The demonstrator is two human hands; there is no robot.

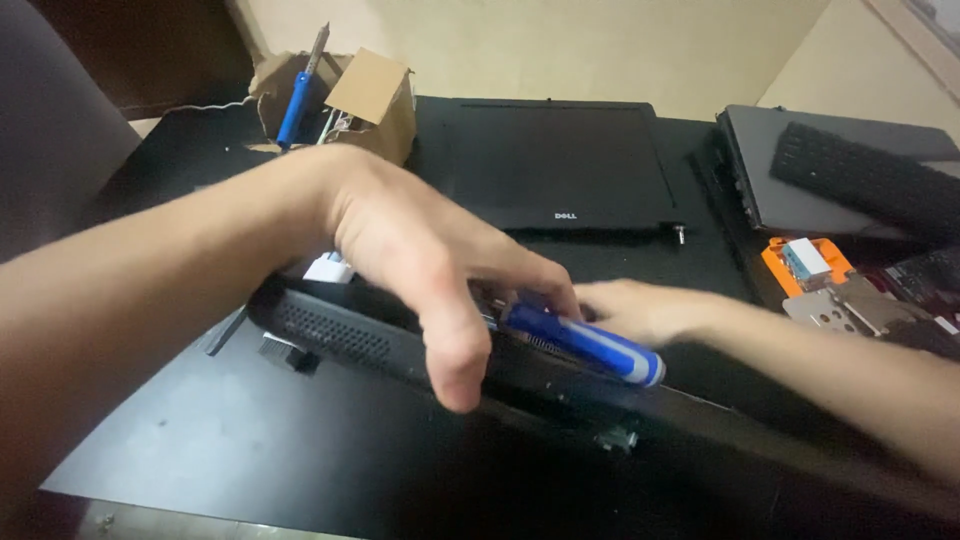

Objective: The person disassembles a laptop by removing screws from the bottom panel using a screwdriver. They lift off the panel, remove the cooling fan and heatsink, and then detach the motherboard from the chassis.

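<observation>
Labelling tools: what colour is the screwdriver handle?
Blue with a white band, held in the left hand; screwdriver, head view.

Laptop base (340, 335) was matt black plastic, fine perforated grille on near edge. Screwdriver (590, 345) had glossy blue-and-white plastic handle. Far-left box (375, 100) was rough brown cardboard. Table (250, 440) top looked matt black, lightly scuffed.

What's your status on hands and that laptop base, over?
Left hand over blue screwdriver, fingers on it. Right hand beside its tip. Black laptop base tilted on edge. Nothing blocking.
</observation>
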